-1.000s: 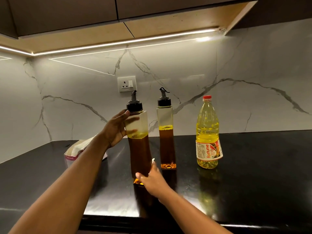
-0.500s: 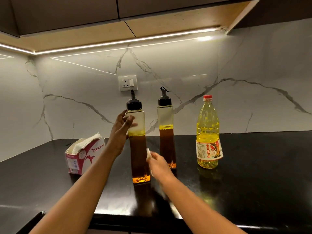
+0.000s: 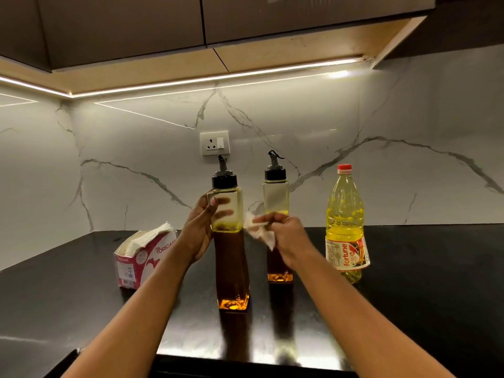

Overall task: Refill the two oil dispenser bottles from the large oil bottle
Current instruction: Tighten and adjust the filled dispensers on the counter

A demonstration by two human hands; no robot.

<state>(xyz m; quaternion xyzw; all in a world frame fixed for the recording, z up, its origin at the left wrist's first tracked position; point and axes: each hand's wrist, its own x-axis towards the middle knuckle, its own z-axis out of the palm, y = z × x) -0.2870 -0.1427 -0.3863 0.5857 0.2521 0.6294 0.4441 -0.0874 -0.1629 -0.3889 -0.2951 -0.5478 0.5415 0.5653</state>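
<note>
Mid-section of far dispenser bottle [image 3: 276, 197] hidden by right hand [image 3: 286, 236] and its blurred tissue [image 3: 261, 233]. Fingers of left hand [image 3: 197, 233] seen only through near dispenser bottle [image 3: 231, 268]. Tissue box [image 3: 136, 257], counter's back left: brand name partly covered by left forearm [image 3: 152, 296]. Large oil bottle [image 3: 346, 214] small print unreadable.

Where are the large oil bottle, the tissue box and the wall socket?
large oil bottle [image 3: 344, 211], head view, on the yellow body above the label.
tissue box [image 3: 148, 261], head view, on its printed side.
wall socket [image 3: 214, 143], head view, on its white plate.
</note>
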